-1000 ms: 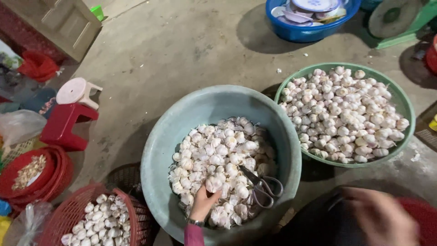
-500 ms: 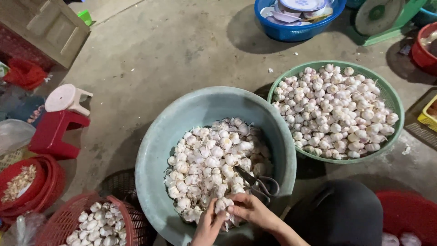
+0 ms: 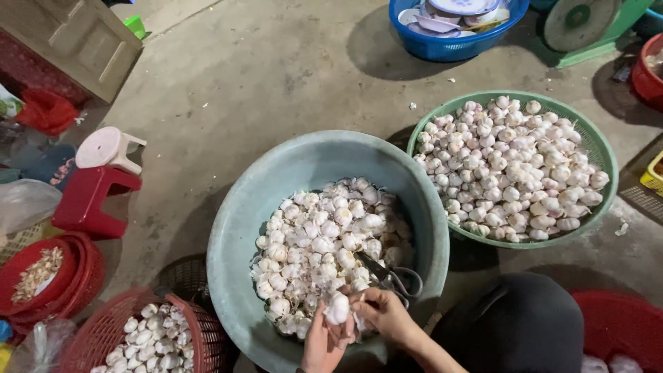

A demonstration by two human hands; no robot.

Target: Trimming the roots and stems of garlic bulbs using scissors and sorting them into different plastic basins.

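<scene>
A large grey-green plastic basin [image 3: 276,186] on the concrete floor holds a heap of white garlic bulbs [image 3: 318,242]. At its near rim my left hand [image 3: 323,342] grips one garlic bulb [image 3: 338,308]. My right hand [image 3: 387,312] pinches the same bulb from the right, fingers at its skin. A pair of metal scissors [image 3: 395,276] lies on the heap just beyond my right hand. My dark-clothed knee [image 3: 511,324] sits at the bottom right.
A green mesh basket [image 3: 602,148] full of garlic stands to the right. A red basket [image 3: 103,331] with garlic is at bottom left, next to red bowls [image 3: 41,276] and a red stool [image 3: 93,197]. A blue tub of dishes [image 3: 449,41] and a green scale [image 3: 580,24] lie beyond.
My left hand lifted a bulb off the heap to the basin's near rim. My right hand came in from the lower right and now works on that bulb.
</scene>
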